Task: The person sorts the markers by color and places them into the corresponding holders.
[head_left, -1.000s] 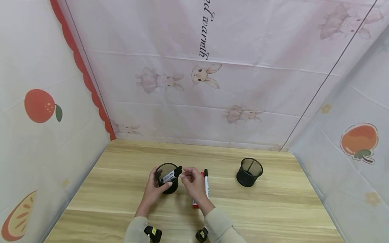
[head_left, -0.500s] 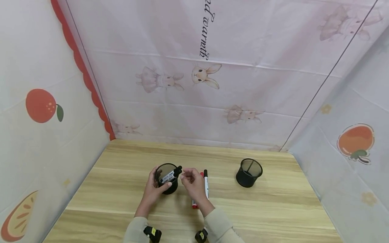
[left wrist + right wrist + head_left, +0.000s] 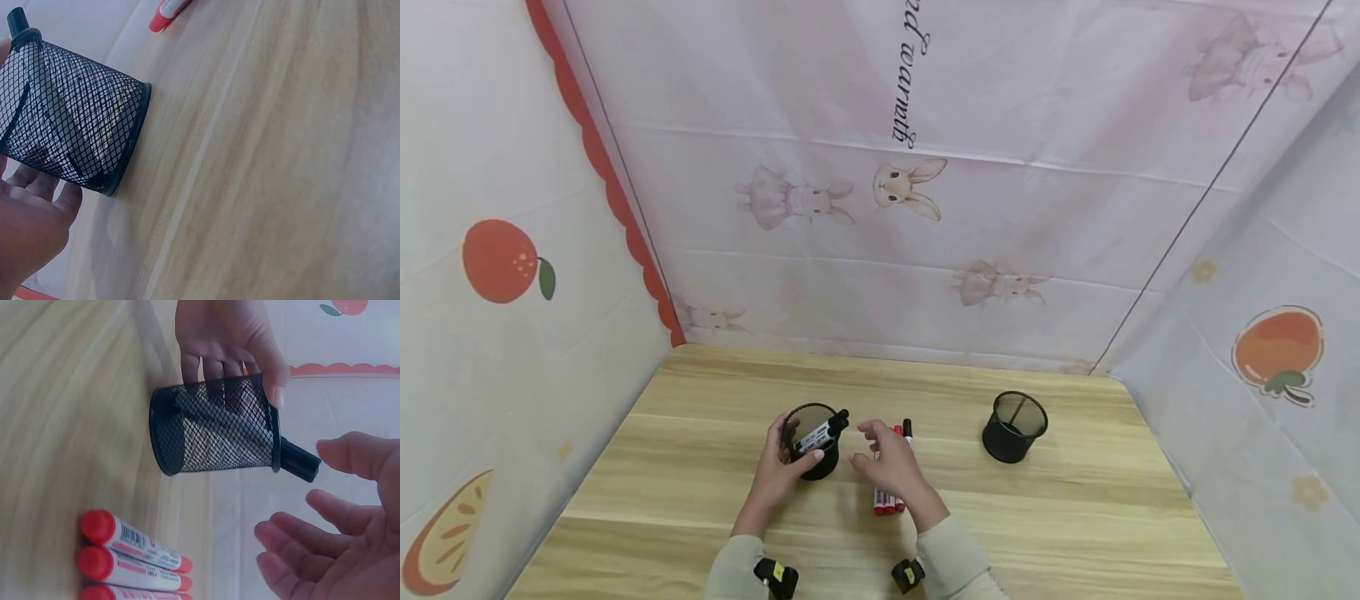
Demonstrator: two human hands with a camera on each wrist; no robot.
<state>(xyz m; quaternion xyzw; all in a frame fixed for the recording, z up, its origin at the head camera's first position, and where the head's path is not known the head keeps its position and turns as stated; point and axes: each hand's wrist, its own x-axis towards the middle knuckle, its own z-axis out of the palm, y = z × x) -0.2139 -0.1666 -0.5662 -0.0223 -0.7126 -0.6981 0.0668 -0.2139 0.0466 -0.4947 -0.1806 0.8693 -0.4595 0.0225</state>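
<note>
My left hand (image 3: 775, 475) grips a black mesh pen cup (image 3: 826, 465), fingers around its far side and thumb at the rim. Black-capped markers (image 3: 817, 436) lean inside, caps poking out over the right edge. In the right wrist view the cup (image 3: 212, 447) stands on the table with a black cap (image 3: 301, 461) above its rim. My right hand (image 3: 891, 462) hovers just right of those caps, thumb and fingers apart, holding nothing. Beneath it lie red markers (image 3: 888, 505) side by side and, partly hidden, a black-capped marker (image 3: 907, 428).
A second black mesh pen cup (image 3: 1013, 442) stands upright to the right, with no marker visible in it. The wood-grain table (image 3: 1075, 517) is walled by printed cloth at the back (image 3: 865, 308) and on both sides.
My right hand has drawn back slightly to the right from the marker caps, and its fingers have spread. More of the red markers shows. The left hand and its cup have stayed put.
</note>
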